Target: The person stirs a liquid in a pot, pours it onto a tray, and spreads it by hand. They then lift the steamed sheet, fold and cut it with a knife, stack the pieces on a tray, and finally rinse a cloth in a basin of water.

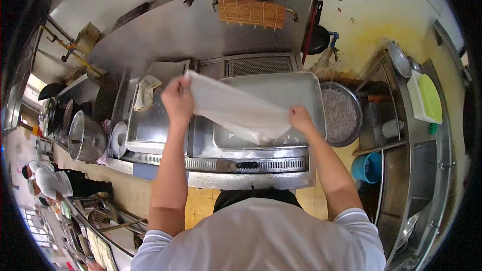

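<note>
Holding a thin white sheet (236, 108) stretched between both hands, raised above a metal tray (301, 88). Left hand (176, 100) pinches the sheet's upper left corner, fingers closed on it. Right hand (299, 119) grips the lower right edge, fingers closed. Sheet slopes down from left hand to right hand and sags a little in the middle; it looks wet or translucent, material not certain.

Tray sits directly under the sheet and the right hand, shallow, some liquid on its bottom. Just right of the right hand: round metal basin (342, 113) filled with a pale grainy mass. Further right, a blue bucket (366, 167) low by the floor and a green lid (430, 98) on a white container.

Left of the left hand: crumpled cloth (145, 92) on the steel surface (150, 125), then a large steel pot (85, 138). Beyond the hands, on the hood, a bamboo mat (251, 12). Near side of both hands, a dark-handled scraper (238, 164) lies on the surface edge. Another person in white (47, 180) stands far left.
</note>
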`<state>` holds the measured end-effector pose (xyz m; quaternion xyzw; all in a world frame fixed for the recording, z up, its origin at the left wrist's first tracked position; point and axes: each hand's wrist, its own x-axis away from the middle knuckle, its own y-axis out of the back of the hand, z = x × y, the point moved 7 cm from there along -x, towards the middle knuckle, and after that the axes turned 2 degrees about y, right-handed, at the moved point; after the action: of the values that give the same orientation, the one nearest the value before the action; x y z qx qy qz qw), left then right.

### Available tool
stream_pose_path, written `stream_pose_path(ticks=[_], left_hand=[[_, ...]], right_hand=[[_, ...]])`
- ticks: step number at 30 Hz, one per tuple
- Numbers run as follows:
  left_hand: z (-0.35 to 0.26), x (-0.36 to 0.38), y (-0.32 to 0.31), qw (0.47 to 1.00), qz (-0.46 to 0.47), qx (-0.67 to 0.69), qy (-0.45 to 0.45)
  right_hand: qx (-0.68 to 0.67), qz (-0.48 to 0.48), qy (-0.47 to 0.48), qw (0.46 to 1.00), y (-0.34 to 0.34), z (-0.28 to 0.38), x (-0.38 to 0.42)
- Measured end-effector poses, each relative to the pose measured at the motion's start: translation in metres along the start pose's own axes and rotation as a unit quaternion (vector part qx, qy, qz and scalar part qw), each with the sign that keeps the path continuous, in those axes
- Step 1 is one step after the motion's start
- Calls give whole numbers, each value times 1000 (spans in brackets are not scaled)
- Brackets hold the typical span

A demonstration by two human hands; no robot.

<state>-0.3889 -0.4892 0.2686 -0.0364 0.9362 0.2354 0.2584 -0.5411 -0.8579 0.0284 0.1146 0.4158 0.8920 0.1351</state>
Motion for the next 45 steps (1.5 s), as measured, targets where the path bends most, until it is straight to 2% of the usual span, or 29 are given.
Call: stream_pose_path(ticks=[1, 2, 3, 4, 6, 9, 11, 13, 14, 15, 18, 19, 20, 21, 22, 23, 25, 26, 28, 30, 32, 34, 35, 37, 38, 39, 42, 44, 45], left_hand=[[29, 17, -4, 999, 15, -46, 17], [48, 45, -21, 993, 79, -35, 83], [87, 74, -47, 991, 111, -74, -5], [117, 134, -110, 895, 284, -319, -128], [119, 175, -134, 861, 399, -296, -106], [113, 177, -148, 849, 430, -306, -23], [77, 146, -143, 927, 334, -169, 24], [30, 114, -136, 964, 257, -56, 45], [1, 96, -132, 972, 230, -14, 37], [-34, 84, -127, 979, 203, 21, -16], [-90, 49, -94, 981, 116, 92, -127], [-100, 38, -77, 978, 87, 111, -156], [-102, 23, -53, 985, 59, 50, -152], [-91, 11, -32, 991, 39, 97, -82], [-71, 2, -15, 986, -17, 153, -60], [-66, -4, 2, 996, -31, 82, -19], [-41, 0, 8, 995, -45, 80, -35], [-34, 1, 9, 994, -52, 80, -45], [-50, 17, -18, 997, 19, 39, -65], [-67, 41, -53, 987, 104, 8, -123], [-92, 48, -60, 985, 98, 11, -139], [-109, 36, -50, 976, 92, -9, -196], [-109, 19, -29, 987, 56, 23, -152], [-105, -11, 25, 987, -51, 12, -149], [-92, -21, 44, 995, -95, 7, -29], [-86, -22, 50, 993, -101, -1, -63], [-56, 1, 17, 993, -50, 3, -104], [-69, 39, -27, 985, 51, 6, -164], [-83, 59, -43, 982, 82, 1, -171]], right_hand=[[35, -53, 47, 997, 1, -4, 13], [69, -106, 91, 988, 0, -7, 28], [104, -162, 137, 972, 3, -4, 37], [123, -112, 117, 979, -7, -3, 35], [154, -9, 77, 985, -34, 3, 36], [220, 116, -32, 968, -51, -30, 18], [169, 82, -16, 982, -20, 10, 0], [-53, -18, 76, 995, 44, 109, 4], [-211, -32, 154, 965, 49, 144, -2], [-363, -46, 228, 902, 57, 171, -3], [-310, 32, 181, 933, 72, 218, 11], [-266, 17, 188, 945, 71, 208, 11], [-219, 2, 195, 956, 68, 182, 9], [-173, -13, 202, 964, 64, 154, 8], [-123, -18, 160, 979, 59, 118, 10], [-73, -23, 119, 990, 54, 78, 8], [2, 54, 63, 997, 21, -10, -10], [-41, 23, 70, 996, 28, 4, -10], [-123, -34, 81, 989, 55, 62, -1], [-298, -48, 222, 927, 72, 161, 1], [-418, 54, 211, 882, 60, 230, 8], [-320, 131, 158, 925, 31, 230, 19], [-268, 170, 130, 940, 13, 222, 27], [-144, 81, 98, 981, -24, 125, 12], [-87, 56, 66, 992, -26, 84, 14], [-40, 59, 7, 997, -4, 72, 27], [-60, 165, -14, 984, 17, 80, 27], [-199, -15, 169, 965, 40, 143, 20], [-288, -32, 204, 935, 40, 182, 20]])
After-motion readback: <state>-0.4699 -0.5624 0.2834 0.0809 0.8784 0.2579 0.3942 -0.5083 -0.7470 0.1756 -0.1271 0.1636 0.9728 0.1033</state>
